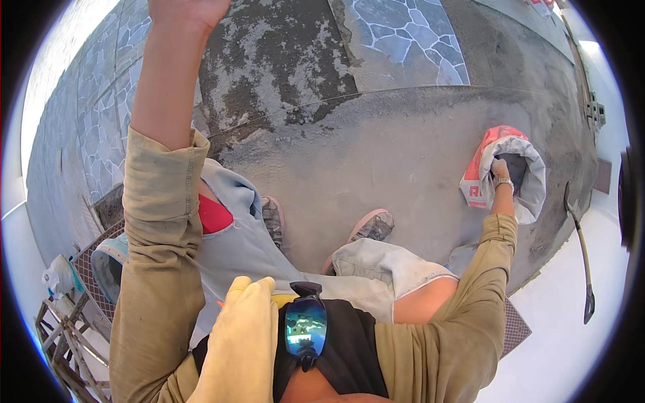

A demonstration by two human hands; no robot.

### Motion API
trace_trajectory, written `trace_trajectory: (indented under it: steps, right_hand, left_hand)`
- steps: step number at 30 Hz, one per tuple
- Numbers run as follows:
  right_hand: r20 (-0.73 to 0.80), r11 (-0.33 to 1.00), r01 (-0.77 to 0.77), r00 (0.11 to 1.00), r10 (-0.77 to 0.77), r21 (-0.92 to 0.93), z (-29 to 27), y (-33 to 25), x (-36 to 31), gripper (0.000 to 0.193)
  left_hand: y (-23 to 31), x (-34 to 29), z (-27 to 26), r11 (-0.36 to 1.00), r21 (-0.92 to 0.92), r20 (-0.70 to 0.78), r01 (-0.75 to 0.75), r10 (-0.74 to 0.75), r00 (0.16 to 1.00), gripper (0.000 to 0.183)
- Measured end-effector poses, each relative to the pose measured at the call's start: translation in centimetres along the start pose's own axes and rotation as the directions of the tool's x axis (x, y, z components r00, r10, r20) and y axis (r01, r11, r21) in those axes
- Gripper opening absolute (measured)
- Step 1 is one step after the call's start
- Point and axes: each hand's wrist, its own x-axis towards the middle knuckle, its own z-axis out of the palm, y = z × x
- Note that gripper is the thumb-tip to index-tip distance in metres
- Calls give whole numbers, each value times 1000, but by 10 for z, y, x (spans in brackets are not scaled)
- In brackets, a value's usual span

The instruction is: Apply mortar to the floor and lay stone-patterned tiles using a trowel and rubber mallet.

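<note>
The floor (pixel 302 181) here is grey and dusty. An open red-and-white bag (pixel 530 171) sits on it at right; stone-patterned paving (pixel 411 33) lies far and left, two shoes (pixel 377 227) nearer, mid-floor.

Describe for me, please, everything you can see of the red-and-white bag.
The bag looks like creased paper, red and white outside with printing, pale grey around its rumpled rim. It rests on the dusty ground right of the shoes, mouth open. The right hand reaches into it; what lies inside is unclear.
</note>
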Motion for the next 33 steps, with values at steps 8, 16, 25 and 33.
trace_trajectory:
  steps: [8, 16, 25, 33]
  right_hand:
    - [204, 473, -377, 903, 377, 796, -5, -72, -39, 19]
    - [383, 65, -384, 923, 22, 921, -112, -180, -80, 19]
    - [324, 470, -4, 729, -603, 883, -13, -551, -43, 24]
    - [655, 745, 119, 401, -641, 656, -10, -689, -23, 24]
  left_hand:
    - [-1, -3, -5, 999, -5, 24, -44, 44, 999, 27]
    - [1, -19, -1, 997, 12, -59, -81, 82, 995, 41]
    - [6, -29, 12, 987, -158, -10, 6, -8, 1000, 40]
    - [22, -12, -16, 989, -143, -89, -29, 16, 996, 35]
